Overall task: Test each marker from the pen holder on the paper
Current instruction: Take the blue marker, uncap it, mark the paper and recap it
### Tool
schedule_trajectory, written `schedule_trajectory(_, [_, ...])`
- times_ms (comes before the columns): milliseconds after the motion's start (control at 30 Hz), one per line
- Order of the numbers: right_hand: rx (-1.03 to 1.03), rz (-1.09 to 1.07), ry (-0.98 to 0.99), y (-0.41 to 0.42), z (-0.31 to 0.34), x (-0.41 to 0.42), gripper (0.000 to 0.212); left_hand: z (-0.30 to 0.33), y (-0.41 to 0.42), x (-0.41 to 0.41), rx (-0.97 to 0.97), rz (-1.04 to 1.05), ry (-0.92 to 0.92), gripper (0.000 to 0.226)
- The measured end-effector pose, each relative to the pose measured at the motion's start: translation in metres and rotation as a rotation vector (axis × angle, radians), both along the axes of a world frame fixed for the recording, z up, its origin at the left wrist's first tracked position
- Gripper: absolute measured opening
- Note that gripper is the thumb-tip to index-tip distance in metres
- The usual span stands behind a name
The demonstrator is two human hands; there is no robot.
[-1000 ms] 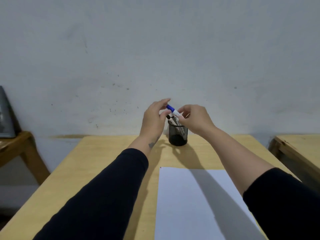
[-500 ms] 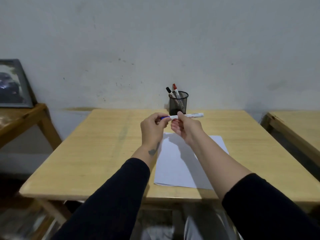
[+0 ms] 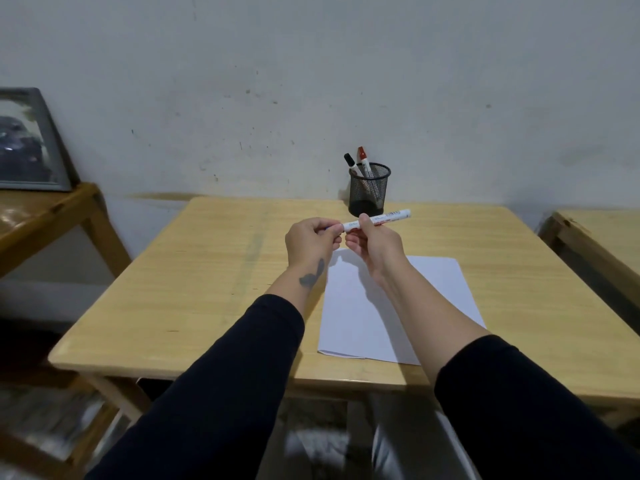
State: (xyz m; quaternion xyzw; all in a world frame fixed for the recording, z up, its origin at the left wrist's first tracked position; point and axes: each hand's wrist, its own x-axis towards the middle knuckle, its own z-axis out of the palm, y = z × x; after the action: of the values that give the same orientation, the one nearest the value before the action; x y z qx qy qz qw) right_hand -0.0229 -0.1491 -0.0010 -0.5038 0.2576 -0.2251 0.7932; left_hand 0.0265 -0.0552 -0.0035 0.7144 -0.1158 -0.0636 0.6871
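A pale grey wall with small dark spots stands behind a light wooden surface (image 3: 207, 271). At the far edge of this surface, close to the wall, there is a black mesh pen holder (image 3: 368, 192). Two markers stand in it and lean to the left: one with a black cap (image 3: 350, 162) and one with a red cap (image 3: 363, 161). A white sheet of paper (image 3: 391, 306) lies flat on the right half of the surface, near the front edge, well apart from the pen holder.

Both hands are raised above the far end of the paper, and they share one white marker (image 3: 379, 218), which lies almost horizontal in the air. The left hand (image 3: 311, 240) is closed around the left end of the marker, where a little blue colour shows between the fingers; the cap itself is hidden, so I cannot tell if it is on or off. The right hand (image 3: 375, 245) pinches the white barrel between thumb and fingers, and the right end of the barrel sticks out toward the pen holder. Both arms wear dark sleeves pushed up from the wrists.

On the left, a framed picture (image 3: 27, 143) leans against the wall on another wooden table (image 3: 52, 216). A third wooden table (image 3: 602, 233) shows at the right edge.
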Motion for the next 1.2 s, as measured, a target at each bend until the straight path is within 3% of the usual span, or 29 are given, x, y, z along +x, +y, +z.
schedule_trajectory(100, [-0.004,-0.011,-0.004,0.000,-0.008,0.004,0.022,-0.003,-0.002,0.002,0.073,0.020,0.009,0.012])
schedule_trajectory(233, [0.014,-0.036,-0.009,0.001,-0.013,0.009,0.021,-0.007,0.002,0.003,0.226,0.035,-0.179,0.014])
schedule_trajectory(367, [-0.083,-0.076,0.011,-0.008,-0.010,0.011,0.025,-0.005,0.010,0.015,0.272,0.020,-0.210,0.008])
schedule_trajectory(567, [-0.308,-0.106,0.060,-0.021,-0.005,0.011,0.022,-0.012,0.015,0.028,0.754,-0.144,-0.298,0.008])
schedule_trajectory(667, [-0.279,-0.084,0.057,-0.020,-0.007,0.011,0.019,-0.017,0.009,0.029,0.955,-0.235,-0.374,0.023])
schedule_trajectory(767, [-0.240,-0.063,0.059,-0.019,-0.007,0.012,0.018,-0.016,0.008,0.026,1.057,-0.267,-0.452,0.011])
schedule_trajectory(900, [-0.233,-0.072,0.074,-0.020,-0.008,0.017,0.016,-0.015,0.009,0.024,0.980,-0.243,-0.442,0.044])
schedule_trajectory(1067, [-0.259,-0.137,0.051,-0.019,-0.012,0.019,0.017,-0.017,0.007,0.022,0.987,-0.198,-0.472,0.037])
schedule_trajectory(1200, [-0.355,-0.209,0.081,-0.020,-0.028,0.017,0.010,-0.034,0.010,0.021,1.037,-0.226,-0.559,0.060])
